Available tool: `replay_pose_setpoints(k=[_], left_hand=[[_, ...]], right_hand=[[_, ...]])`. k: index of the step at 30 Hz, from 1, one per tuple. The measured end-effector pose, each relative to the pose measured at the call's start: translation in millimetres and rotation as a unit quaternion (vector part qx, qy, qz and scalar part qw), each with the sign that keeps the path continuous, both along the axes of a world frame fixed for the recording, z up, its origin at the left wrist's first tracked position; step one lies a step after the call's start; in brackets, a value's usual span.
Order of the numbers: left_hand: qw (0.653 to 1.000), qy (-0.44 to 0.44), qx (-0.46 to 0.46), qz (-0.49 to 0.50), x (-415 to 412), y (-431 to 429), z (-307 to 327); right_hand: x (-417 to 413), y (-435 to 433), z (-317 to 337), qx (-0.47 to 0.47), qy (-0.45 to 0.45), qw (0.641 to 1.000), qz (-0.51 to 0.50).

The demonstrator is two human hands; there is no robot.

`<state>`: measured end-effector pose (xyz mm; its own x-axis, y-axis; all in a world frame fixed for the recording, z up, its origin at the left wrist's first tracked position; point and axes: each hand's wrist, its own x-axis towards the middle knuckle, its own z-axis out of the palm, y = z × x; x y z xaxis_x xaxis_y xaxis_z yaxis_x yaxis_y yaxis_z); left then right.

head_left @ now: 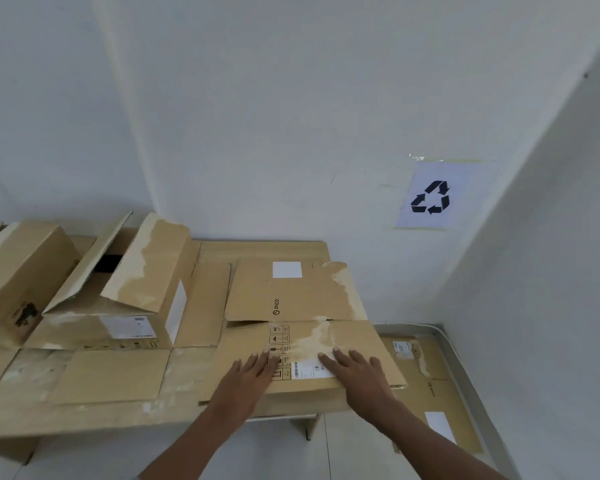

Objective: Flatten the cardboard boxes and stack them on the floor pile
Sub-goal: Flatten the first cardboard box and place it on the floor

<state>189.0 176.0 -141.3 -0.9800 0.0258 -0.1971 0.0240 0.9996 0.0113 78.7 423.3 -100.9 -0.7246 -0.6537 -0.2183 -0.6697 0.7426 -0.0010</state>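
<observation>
Pressing straight-fingered left hand [253, 372] and right hand [359, 374] onto collapsed box [347, 336], floor pile [433, 389] apparently just beyond the right one.

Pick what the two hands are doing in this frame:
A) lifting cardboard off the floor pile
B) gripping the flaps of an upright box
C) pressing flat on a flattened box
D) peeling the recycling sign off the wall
C: the left hand and the right hand both lie palm down, with straight fingers, on the flattened box in front of the person.
</observation>
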Motion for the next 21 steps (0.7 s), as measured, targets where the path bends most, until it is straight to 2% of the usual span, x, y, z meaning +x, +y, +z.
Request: replay_pose_setpoints(k=[11,21], left_hand=[[0.995,0.058,-0.078,-0.029,-29,73,32],[0.99,0.094,-0.093,-0.045,-112,240,54]], right_hand=[[-31,75,28,0.008,0.008,1.0,0.009],[-109,245,39,-0.01,0.05,0.999,0.011]])
